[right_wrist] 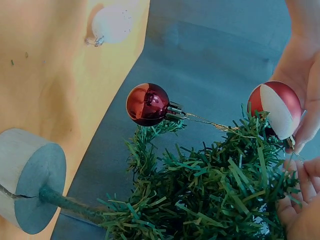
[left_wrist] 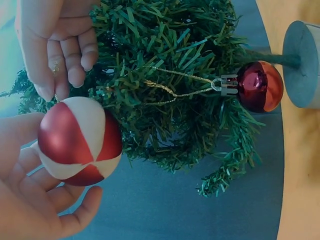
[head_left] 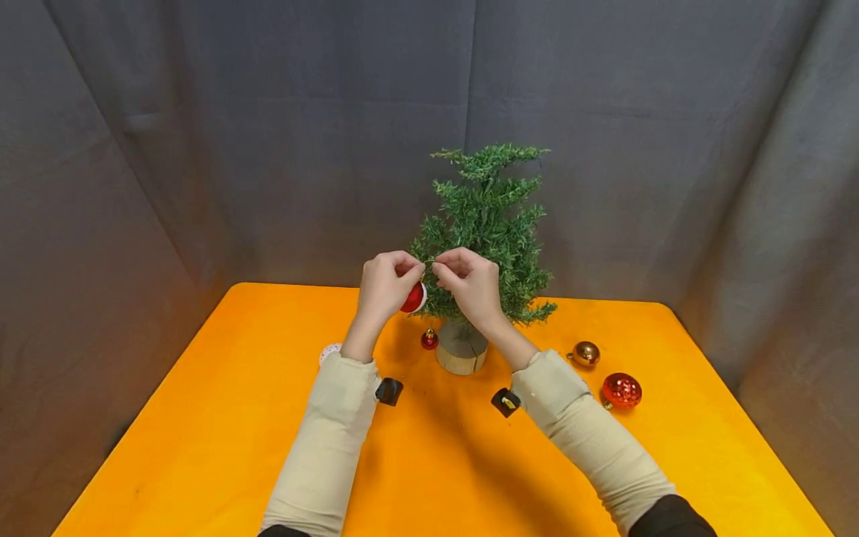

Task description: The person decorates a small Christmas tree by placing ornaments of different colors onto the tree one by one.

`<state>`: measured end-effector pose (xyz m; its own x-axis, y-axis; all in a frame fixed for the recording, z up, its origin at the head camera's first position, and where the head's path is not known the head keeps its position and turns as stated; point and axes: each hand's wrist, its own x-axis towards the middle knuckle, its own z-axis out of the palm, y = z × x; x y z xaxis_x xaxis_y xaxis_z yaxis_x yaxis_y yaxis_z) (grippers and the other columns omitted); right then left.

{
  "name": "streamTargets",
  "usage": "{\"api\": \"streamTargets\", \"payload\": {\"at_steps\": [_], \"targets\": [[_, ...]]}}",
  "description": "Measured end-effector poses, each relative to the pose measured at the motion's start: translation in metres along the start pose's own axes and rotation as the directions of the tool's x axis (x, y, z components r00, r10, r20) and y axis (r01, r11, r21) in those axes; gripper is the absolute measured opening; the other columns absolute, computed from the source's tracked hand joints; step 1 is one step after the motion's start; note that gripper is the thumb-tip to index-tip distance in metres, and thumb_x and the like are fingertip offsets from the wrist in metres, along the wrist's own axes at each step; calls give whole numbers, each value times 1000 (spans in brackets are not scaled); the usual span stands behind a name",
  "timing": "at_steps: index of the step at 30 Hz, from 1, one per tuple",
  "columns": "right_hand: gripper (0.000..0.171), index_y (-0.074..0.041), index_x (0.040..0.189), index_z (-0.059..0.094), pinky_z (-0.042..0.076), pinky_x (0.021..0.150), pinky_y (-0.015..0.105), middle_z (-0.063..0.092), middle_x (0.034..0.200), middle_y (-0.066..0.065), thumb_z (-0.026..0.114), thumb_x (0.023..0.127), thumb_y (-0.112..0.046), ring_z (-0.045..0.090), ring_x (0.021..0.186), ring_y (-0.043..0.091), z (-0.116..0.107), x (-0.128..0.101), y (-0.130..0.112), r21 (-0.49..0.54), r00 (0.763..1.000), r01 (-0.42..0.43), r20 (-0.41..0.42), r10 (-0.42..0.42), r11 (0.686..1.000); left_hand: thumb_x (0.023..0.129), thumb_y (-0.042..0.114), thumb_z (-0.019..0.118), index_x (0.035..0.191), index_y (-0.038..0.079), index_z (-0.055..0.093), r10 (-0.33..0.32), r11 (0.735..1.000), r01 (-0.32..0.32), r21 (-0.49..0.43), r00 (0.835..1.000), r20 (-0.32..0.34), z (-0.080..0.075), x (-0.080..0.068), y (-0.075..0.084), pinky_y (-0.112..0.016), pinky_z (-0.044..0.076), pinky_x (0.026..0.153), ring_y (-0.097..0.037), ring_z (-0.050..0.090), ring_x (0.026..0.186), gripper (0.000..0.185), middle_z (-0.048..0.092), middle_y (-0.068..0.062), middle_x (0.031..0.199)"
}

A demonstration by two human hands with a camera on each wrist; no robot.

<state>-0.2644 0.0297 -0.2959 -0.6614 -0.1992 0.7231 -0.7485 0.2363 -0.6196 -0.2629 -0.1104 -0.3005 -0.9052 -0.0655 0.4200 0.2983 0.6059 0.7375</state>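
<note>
Before the green Christmas tree (head_left: 496,224), both hands are raised close together. My left hand (head_left: 382,287) pinches the gold string at the top of a red-and-white bauble (head_left: 414,297), which hangs just below the fingertips. My right hand (head_left: 473,287) pinches the same thin string between thumb and index finger, a short gap from the left fingertips. In the left wrist view the bauble (left_wrist: 80,140) shows red and white wedges and lies against the branches. Nearby, a small shiny red bauble (left_wrist: 260,86) hangs from a branch by its gold string.
The tree stands on a round wooden base (head_left: 461,350) on the orange table (head_left: 235,418). To the right lie a gold bauble (head_left: 586,354) and a larger red bauble (head_left: 622,391). A white speckled bauble (right_wrist: 112,24) lies left, partly behind the left forearm. Grey curtains surround the table.
</note>
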Motion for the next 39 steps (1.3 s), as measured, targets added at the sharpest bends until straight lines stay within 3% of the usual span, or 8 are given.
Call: {"api": "streamTargets", "payload": {"at_steps": [6,11,18,22,30,39], "targets": [[8,7,84,65,50,52,26,64,70,16,60,83,2,60,53,25,5,3,27,-23,999,33,-19,-33,999,86,19,60,85,4,68,-1,999,2,32,999,-34,2,4,5,-31,48,61,-22,56,69,17,65,-8,79],[12,5,87,67,49,50,24,65,72,14,58,85,-1,59,52,19,5,3,32,-90,998,63,-19,-65,994,87,21,60,87,6,69,-15,996,18,91,999,-32,3,7,8,-31,48,59,-20,57,67,17,65,-6,81],[16,3,90,70,43,45,22,59,67,10,55,85,3,53,47,14,7,2,36,-247,989,147,2,-151,958,86,18,60,86,7,71,80,968,-68,243,996,-39,6,11,9,-33,47,63,-22,57,68,15,66,-6,82],[17,3,91,70,42,45,22,54,63,9,54,85,3,51,46,14,8,2,34,-274,990,137,1,-142,952,86,17,60,86,8,72,119,948,-98,304,992,-52,9,13,10,-34,46,66,-23,54,74,15,66,-6,84],[20,5,97,67,36,42,23,52,64,10,50,88,3,44,45,14,7,2,32,-321,996,85,7,-87,943,85,17,62,86,8,73,151,934,-119,336,986,-73,13,13,12,-31,44,65,-23,49,76,14,62,-7,81],[20,6,100,66,34,44,25,55,68,12,49,88,3,41,48,16,8,2,29,-401,997,74,63,-53,913,85,17,63,88,11,73,105,930,-78,359,993,-58,19,13,6,-34,42,69,-23,46,81,13,59,-8,88]]}}
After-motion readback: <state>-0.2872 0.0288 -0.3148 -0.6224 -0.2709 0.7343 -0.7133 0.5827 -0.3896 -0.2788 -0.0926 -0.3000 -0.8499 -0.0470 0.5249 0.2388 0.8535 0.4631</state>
